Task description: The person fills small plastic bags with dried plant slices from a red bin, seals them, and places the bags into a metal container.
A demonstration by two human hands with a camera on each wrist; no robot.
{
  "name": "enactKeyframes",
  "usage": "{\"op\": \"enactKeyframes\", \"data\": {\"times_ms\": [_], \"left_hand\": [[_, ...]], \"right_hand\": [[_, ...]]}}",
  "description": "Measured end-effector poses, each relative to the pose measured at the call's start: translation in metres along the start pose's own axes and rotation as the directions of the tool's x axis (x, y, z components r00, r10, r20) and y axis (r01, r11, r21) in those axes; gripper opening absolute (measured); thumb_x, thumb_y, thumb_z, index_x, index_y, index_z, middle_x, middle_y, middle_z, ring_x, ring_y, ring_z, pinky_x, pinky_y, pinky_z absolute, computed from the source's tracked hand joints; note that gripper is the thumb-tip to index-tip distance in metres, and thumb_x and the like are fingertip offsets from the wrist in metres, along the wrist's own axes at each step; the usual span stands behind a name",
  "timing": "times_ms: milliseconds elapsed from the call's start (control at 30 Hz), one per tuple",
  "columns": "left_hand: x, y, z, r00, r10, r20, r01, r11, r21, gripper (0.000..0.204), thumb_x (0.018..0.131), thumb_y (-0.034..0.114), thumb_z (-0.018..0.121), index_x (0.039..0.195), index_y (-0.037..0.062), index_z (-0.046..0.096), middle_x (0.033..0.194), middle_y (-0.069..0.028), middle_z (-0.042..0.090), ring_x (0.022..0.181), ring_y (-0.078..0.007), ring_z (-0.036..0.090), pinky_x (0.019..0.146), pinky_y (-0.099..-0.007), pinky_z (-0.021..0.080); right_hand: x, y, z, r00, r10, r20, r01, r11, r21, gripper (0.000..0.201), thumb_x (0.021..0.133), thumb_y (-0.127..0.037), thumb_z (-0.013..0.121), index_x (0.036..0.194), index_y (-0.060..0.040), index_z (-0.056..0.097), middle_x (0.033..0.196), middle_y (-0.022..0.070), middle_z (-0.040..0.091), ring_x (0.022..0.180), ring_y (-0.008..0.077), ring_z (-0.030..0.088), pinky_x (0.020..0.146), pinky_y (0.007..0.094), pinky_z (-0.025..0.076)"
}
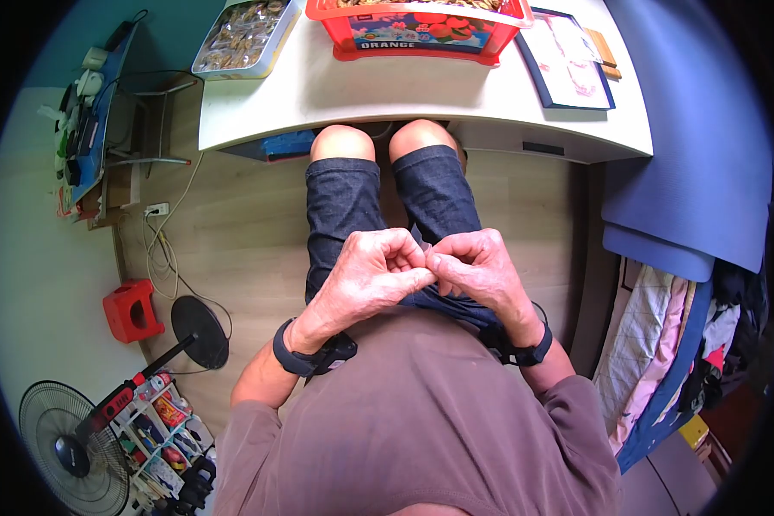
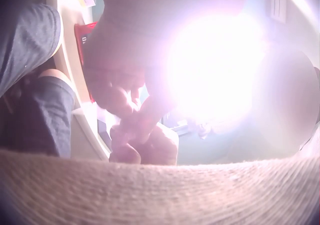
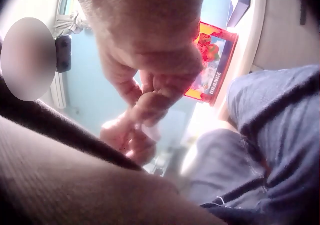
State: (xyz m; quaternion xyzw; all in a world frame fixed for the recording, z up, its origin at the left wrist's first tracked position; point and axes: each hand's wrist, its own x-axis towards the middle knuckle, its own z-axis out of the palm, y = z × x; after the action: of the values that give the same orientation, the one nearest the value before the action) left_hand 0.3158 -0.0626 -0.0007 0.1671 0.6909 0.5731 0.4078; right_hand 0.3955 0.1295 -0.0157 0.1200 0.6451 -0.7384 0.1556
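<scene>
In the head view both hands meet above the lap, fingertips touching or nearly so. The left hand (image 1: 377, 273) has its thumb and fingers bent together around a small translucent piece (image 1: 423, 244), perhaps thin plastic. Thumb and forefinger of the right hand (image 1: 480, 268) pinch at the same spot from the other side. A pale see-through bit (image 3: 151, 131) shows between the fingers in the right wrist view, below the right hand (image 3: 150, 80). What it is cannot be made out. Glare covers much of the left wrist view, where the left hand (image 2: 120, 50) is hazy.
On the white table (image 1: 258, 112) stand a red box (image 1: 421, 58) marked ORANGE, a tin (image 1: 242, 39) of small wrapped packets and a dark-edged tray (image 1: 568, 64). A fan (image 1: 73, 456) and red stool (image 1: 132, 311) are at left; hanging clothes (image 1: 662, 344) at right.
</scene>
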Motion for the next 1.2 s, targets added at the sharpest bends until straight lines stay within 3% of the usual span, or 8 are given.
{"op": "enactKeyframes", "data": {"times_ms": [567, 767, 833, 933, 1033, 1200], "left_hand": [[0.001, 0.003, -0.005, 0.994, -0.107, 0.004, 0.106, 0.984, -0.144, 0.009, 0.092, 0.005, 0.065, 0.087, -0.0006, 0.07, 0.073, -0.0039, 0.07, 0.059, -0.0038, 0.061, 0.05, -0.0185, 0.048], [0.001, 0.002, -0.007, 0.993, -0.116, 0.016, 0.116, 0.968, -0.221, 0.008, 0.091, 0.005, 0.068, 0.087, -0.0002, 0.071, 0.074, -0.0046, 0.07, 0.06, -0.0043, 0.061, 0.05, -0.0185, 0.049], [0.002, 0.001, -0.006, 0.994, -0.108, 0.004, 0.106, 0.965, -0.24, 0.007, 0.091, 0.005, 0.069, 0.087, -0.0005, 0.07, 0.076, -0.0054, 0.071, 0.061, -0.0046, 0.062, 0.05, -0.0185, 0.049], [0.002, -0.002, -0.006, 0.993, -0.121, 0.014, 0.12, 0.951, -0.284, 0.007, 0.091, 0.005, 0.069, 0.088, -0.0009, 0.07, 0.077, -0.0061, 0.071, 0.062, -0.0054, 0.063, 0.051, -0.019, 0.05], [0.002, -0.001, -0.006, 0.993, -0.118, 0.01, 0.114, 0.937, -0.331, 0.006, 0.091, 0.004, 0.069, 0.089, -0.0014, 0.07, 0.078, -0.0065, 0.071, 0.062, -0.0061, 0.064, 0.052, -0.0195, 0.051], [0.003, -0.002, -0.008, 0.989, -0.143, 0.025, 0.142, 0.924, -0.355, 0.008, 0.092, 0.006, 0.07, 0.089, -0.0017, 0.07, 0.079, -0.0068, 0.072, 0.064, -0.0067, 0.065, 0.053, -0.0199, 0.053]], "right_hand": [[0.001, -0.004, 0.006, 0.998, -0.058, -0.024, 0.056, 0.996, -0.07, 0.022, 0.098, -0.015, 0.062, 0.091, 0.0022, 0.074, 0.063, 0.002, 0.066, 0.056, 0.0052, 0.062, 0.05, 0.0215, 0.048], [0.002, -0.003, 0.008, 0.989, -0.148, -0.023, 0.14, 0.967, -0.211, 0.017, 0.094, -0.009, 0.062, 0.089, 0.0036, 0.073, 0.065, 0.0077, 0.068, 0.055, 0.0073, 0.062, 0.051, 0.0257, 0.05], [0.002, -0.002, 0.009, 0.981, -0.185, -0.055, 0.167, 0.957, -0.237, 0.014, 0.094, -0.008, 0.067, 0.091, 0.0044, 0.072, 0.068, 0.0032, 0.068, 0.057, 0.0045, 0.061, 0.053, 0.02, 0.049], [0.001, 0.004, 0.007, 0.978, -0.202, -0.043, 0.185, 0.948, -0.26, 0.011, 0.091, -0.006, 0.069, 0.091, 0.0046, 0.072, 0.071, 0.0032, 0.07, 0.061, 0.004, 0.062, 0.056, 0.0192, 0.049], [-0.003, 0.001, 0.01, 0.987, -0.144, -0.075, 0.131, 0.979, -0.158, 0.012, 0.087, -0.007, 0.068, 0.091, 0.0032, 0.073, 0.073, 0.0069, 0.072, 0.059, 0.0037, 0.059, 0.053, 0.0233, 0.048], [-0.002, 0.0, 0.01, 0.979, -0.192, -0.062, 0.175, 0.961, -0.216, 0.014, 0.087, -0.006, 0.07, 0.097, 0.0027, 0.075, 0.076, 0.0075, 0.074, 0.062, 0.0026, 0.06, 0.055, 0.0221, 0.049]]}}
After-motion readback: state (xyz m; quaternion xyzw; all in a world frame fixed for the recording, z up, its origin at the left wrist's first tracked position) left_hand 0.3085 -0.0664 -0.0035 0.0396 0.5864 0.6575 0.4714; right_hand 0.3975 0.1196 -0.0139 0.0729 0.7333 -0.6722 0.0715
